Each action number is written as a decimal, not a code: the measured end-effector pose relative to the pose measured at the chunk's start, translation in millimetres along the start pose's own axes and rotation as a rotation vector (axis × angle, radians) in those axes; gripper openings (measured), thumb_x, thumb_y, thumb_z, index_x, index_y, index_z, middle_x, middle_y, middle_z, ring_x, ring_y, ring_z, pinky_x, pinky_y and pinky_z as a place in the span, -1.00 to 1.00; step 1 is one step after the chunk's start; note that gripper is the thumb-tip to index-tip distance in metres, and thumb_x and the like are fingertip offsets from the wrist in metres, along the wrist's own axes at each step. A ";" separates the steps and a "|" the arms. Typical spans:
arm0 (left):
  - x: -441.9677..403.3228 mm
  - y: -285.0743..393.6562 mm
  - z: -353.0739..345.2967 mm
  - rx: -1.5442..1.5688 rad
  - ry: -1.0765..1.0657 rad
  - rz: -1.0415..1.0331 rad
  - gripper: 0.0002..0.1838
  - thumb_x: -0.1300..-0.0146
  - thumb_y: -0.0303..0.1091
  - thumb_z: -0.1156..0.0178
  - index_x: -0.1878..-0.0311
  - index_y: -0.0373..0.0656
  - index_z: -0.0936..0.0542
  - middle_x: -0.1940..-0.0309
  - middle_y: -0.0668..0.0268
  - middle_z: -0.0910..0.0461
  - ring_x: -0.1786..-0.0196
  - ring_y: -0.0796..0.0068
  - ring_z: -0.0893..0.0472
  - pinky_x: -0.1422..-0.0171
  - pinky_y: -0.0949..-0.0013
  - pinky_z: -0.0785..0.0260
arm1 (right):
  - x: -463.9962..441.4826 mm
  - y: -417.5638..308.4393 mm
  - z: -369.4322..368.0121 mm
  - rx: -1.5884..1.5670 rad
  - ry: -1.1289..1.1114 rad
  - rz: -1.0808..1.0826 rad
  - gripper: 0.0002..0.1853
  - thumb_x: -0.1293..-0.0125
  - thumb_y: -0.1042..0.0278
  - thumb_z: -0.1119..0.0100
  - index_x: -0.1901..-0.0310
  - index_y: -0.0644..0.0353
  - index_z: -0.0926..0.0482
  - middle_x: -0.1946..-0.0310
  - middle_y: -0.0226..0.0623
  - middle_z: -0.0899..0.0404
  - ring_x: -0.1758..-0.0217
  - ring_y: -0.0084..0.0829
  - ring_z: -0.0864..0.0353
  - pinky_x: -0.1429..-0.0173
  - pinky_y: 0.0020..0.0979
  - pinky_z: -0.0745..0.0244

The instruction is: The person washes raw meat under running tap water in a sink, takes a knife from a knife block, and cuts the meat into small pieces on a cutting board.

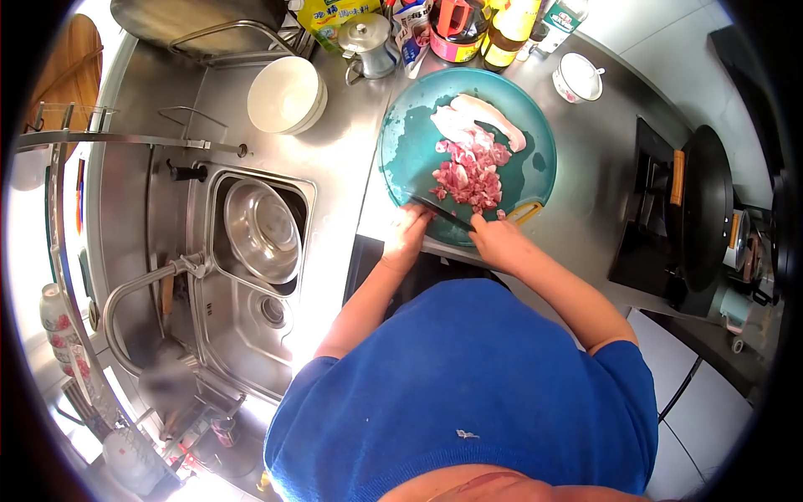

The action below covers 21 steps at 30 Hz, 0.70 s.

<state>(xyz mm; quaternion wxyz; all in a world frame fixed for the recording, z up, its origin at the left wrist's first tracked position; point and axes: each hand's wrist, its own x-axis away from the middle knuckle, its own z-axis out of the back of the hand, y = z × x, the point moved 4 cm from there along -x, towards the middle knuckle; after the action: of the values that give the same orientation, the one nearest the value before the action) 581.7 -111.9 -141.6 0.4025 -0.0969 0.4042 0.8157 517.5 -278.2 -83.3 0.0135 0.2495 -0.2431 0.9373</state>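
Note:
My right hand (499, 241) is closed round the handle of a knife (443, 212) at the near edge of a round green cutting board (533, 125). The dark blade points to the left, toward my left hand (406, 234). My left fingers are curled against the far end of the blade at the board's lower left rim; what they pinch is hidden. Chopped pink meat (470, 174) lies heaped in the middle of the board, just beyond the blade. Above it rests a larger pale, fatty slab of meat (485, 115).
A yellow-handled tool (525, 211) lies at the board's right edge. Bottles (512, 33), a metal pot (368, 46) and a white bowl (287, 96) stand behind. A small cup (578, 78) is at right, near a wok (707, 209). The sink (242, 335) holds a metal basin (262, 230).

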 end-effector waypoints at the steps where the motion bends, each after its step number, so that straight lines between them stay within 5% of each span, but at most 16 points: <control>1: 1.6 -0.4 -0.3 0.003 0.000 0.003 -0.76 0.08 -0.62 -0.18 0.25 -0.27 -0.60 0.20 0.22 -0.55 0.12 0.24 -0.56 0.10 0.28 -0.45 | 6.8 0.7 2.0 -0.018 -0.046 -0.027 -0.79 -0.32 0.29 0.03 0.20 0.29 -0.34 0.47 0.10 -0.59 0.29 0.10 -0.60 0.15 0.00 -0.46; 11: 0.4 -6.1 0.9 -0.068 0.005 -0.025 -0.79 0.06 -0.66 -0.20 0.31 -0.20 -0.57 0.23 0.26 -0.57 0.17 0.27 -0.62 0.15 0.34 -0.51 | -54.6 -28.3 -9.6 -0.135 0.069 -0.005 -0.75 -0.32 0.26 0.01 0.21 0.32 -0.38 0.43 0.14 -0.59 0.27 0.10 -0.60 0.14 0.01 -0.46; 19: -26.9 7.8 -5.0 -0.002 -0.040 0.034 -0.81 -0.03 -0.61 -0.18 0.25 -0.19 -0.57 0.23 0.24 -0.58 0.20 0.25 -0.62 0.17 0.31 -0.50 | 17.8 26.5 7.0 -0.132 0.190 -0.131 -0.78 -0.32 0.25 -0.01 0.17 0.23 -0.34 0.43 0.11 -0.58 0.29 0.11 -0.58 0.19 0.04 -0.44; 21: -42.1 5.2 -15.1 0.223 -0.023 0.297 -0.82 -0.06 -0.58 -0.18 0.22 -0.23 -0.56 0.27 0.23 -0.57 0.20 0.18 -0.60 0.17 0.28 -0.49 | 37.2 34.5 21.7 -0.268 0.278 -0.226 -0.78 -0.33 0.25 -0.01 0.19 0.22 -0.32 0.48 0.08 -0.57 0.36 0.13 -0.56 0.24 0.03 -0.44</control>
<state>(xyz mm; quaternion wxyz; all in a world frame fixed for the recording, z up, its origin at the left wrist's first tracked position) 603.0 -149.2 -128.1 0.2905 0.0181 0.4974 0.8172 489.9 -322.3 -64.7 0.1849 0.1394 -0.3320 0.9144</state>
